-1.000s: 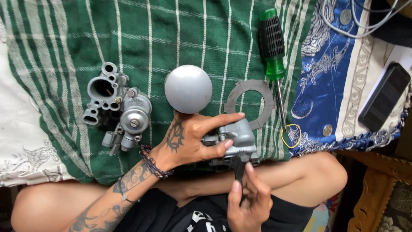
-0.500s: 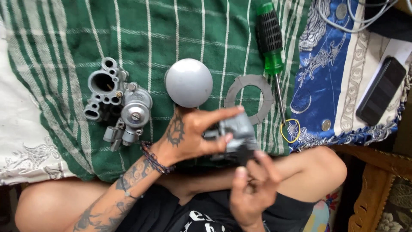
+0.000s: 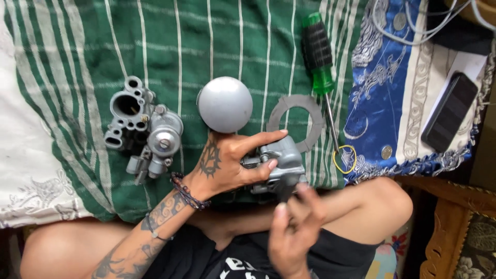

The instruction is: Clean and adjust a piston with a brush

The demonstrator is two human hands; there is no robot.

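over the lap, right hand [image 3: 292, 232] has dropped below the metal part [image 3: 279, 163].

We see a green cloth with white stripes [image 3: 77, 62] spread across the middle. At nine o'clock lies a grey metal carburettor body [image 3: 144, 132]. Just above centre sits a grey dome-shaped cap [image 3: 225, 104], and beside it, toward two o'clock, a flat grey ring gasket [image 3: 295, 121]. A green-and-black screwdriver [image 3: 320, 67] lies at one o'clock, its tip inside a small yellow ring [image 3: 344, 159]. At three o'clock a black phone [image 3: 449, 111] rests on blue patterned fabric [image 3: 398, 103].
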